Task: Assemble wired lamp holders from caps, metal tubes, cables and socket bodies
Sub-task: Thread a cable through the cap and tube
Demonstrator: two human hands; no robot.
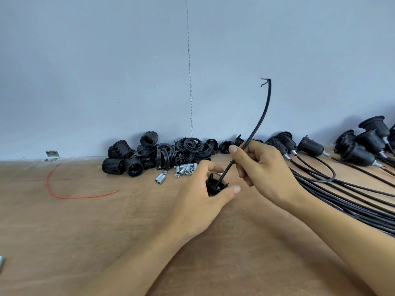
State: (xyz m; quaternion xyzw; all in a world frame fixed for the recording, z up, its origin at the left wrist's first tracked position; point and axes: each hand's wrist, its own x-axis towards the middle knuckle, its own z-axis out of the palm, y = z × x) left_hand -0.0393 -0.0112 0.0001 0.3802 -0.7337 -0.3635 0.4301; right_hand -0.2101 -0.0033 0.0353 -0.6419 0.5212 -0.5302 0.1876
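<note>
Wooden tabletop (85,231) fills lower view, pale wall (106,71) behind. Cable bundle (352,201) runs off rt edge, ends cut off. Finished holders (363,146) at far rt, partly out of frame. Pile of black socket bodies & caps (154,154) against wall; metal tubes (183,168) just in front. Red wire (64,193) lies at left. Right hand (265,167) pinches black cable (261,116), frayed tip up. Left hand (203,201) grips black cap (214,185); cable enters it, fingers hide most. Small metal bit bottom-left, cut off, unclear.
</note>
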